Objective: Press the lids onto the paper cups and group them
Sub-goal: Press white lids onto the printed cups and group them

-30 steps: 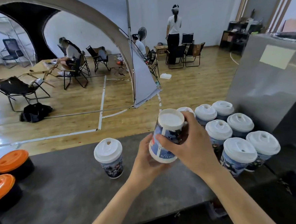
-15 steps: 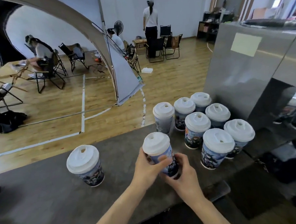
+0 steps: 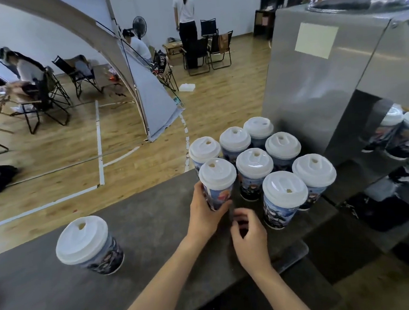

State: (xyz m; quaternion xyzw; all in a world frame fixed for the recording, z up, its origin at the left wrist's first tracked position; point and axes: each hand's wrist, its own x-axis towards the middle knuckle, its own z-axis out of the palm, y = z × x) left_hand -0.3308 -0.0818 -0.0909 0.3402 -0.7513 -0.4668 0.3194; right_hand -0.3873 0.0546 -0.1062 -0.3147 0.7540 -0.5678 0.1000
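Note:
My left hand [image 3: 204, 213] grips a lidded paper cup [image 3: 218, 180] with a blue printed wall, standing upright at the left edge of a cluster of several lidded cups [image 3: 283, 193] on the dark counter [image 3: 155, 231]. The held cup is close beside the cluster's front-left cups. My right hand [image 3: 249, 236] hovers just behind the cup, fingers curled and apart, holding nothing. Another lidded cup [image 3: 88, 245] stands alone, well to the left on the counter.
A tall stainless steel machine [image 3: 333, 73] stands right behind the cluster on the right. The counter's far edge runs just beyond the cups, above a wooden floor. People, folding chairs and a grey arch are farther back.
The cup in my hands went from raised to standing on the counter, then slid right against the cluster. My right hand has let go of it; my left hand still holds it.

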